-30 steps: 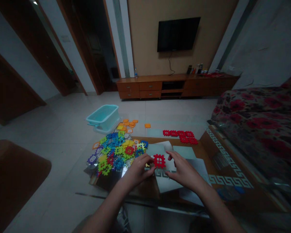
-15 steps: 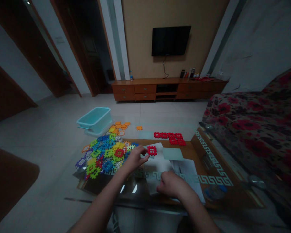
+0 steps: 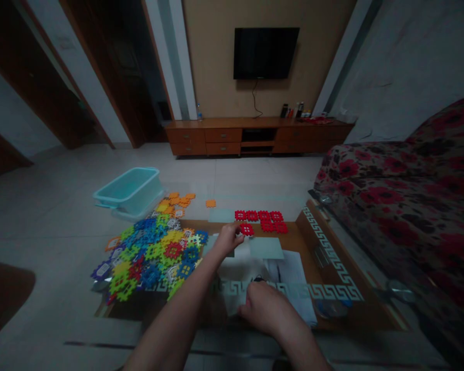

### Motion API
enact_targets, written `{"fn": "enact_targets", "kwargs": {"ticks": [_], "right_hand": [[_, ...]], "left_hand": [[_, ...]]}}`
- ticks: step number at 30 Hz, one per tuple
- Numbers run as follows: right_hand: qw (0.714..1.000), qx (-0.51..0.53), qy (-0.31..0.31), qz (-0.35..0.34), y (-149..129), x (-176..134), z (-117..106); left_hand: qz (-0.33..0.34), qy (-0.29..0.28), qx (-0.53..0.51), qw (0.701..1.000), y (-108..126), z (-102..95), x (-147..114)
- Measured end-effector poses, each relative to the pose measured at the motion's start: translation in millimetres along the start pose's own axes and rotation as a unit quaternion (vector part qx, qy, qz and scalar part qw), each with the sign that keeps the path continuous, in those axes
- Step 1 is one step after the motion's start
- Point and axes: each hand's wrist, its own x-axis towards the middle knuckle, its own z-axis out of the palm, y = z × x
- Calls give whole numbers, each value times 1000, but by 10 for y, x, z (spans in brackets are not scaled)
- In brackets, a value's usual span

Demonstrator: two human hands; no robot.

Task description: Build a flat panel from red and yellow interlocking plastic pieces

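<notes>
L hand [image 3: 229,240]: fingers pinching a red tile [image 3: 247,230] by its L edge. Tile's over the glass worktop [image 3: 325,292], just nearside of the red tile grp [image 3: 263,216], left of its 2 lower pcs; can't tell if it's touching the glass. R hand [image 3: 266,305] is lower, closer in, fingers curled; can't tell if gripping anything. Mixed-colour tile pile [image 3: 154,252] left of L hand, blue bin [image 3: 139,195] past it.
</notes>
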Motion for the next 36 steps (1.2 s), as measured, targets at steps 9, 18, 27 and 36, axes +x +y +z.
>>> {"fn": "enact_targets", "kwargs": {"ticks": [9, 18, 27, 36], "right_hand": [[1000, -9, -8, 26, -1, 59, -64], [999, -8, -17, 33, -22, 63, -101], [999, -11, -27, 34, -47, 98, -72], [999, -12, -26, 26, -51, 110, -24]], "left_hand": [[12, -3, -23, 1000, -7, 255, 156], [10, 4, -24, 1000, -23, 346, 225], [-12, 4, -26, 1000, -35, 376, 271], [-21, 16, -33, 999, -75, 418, 291]]}}
